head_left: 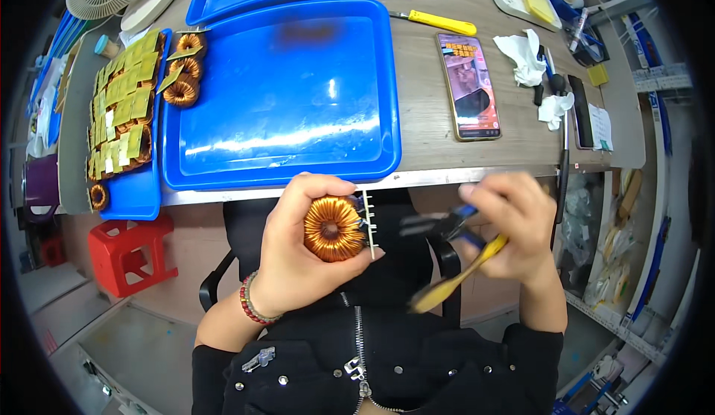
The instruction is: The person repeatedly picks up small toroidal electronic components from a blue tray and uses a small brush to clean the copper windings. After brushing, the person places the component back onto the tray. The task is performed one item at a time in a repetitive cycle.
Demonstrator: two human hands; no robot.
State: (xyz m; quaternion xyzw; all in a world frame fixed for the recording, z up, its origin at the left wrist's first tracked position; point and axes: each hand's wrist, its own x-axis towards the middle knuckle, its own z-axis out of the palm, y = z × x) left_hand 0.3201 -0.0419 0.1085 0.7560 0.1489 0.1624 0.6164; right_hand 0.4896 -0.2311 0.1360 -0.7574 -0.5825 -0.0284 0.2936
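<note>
My left hand [294, 240] is closed around a copper-wound toroidal coil [333, 228], held above my lap just off the table's front edge. A small thin board [369, 223] stands upright on the coil's right side, its short pins pointing right. My right hand [518, 225] grips a pair of pliers [447, 225] with dark jaws and blue on the handles; motion blurs them. Their jaws point left at the board, a short gap away. From the same hand a yellow brush-like tool [454, 279] slants down to the left, its wide end blurred.
A blue tray [393, 110] lies ahead, several coils [182, 90] at its left edge. Left of it, many board-mounted coils [123, 110] stand in rows. A phone [469, 87], yellow cutter knife [443, 23] and crumpled tissues [521, 58] lie right. A red stool [130, 255] stands below left.
</note>
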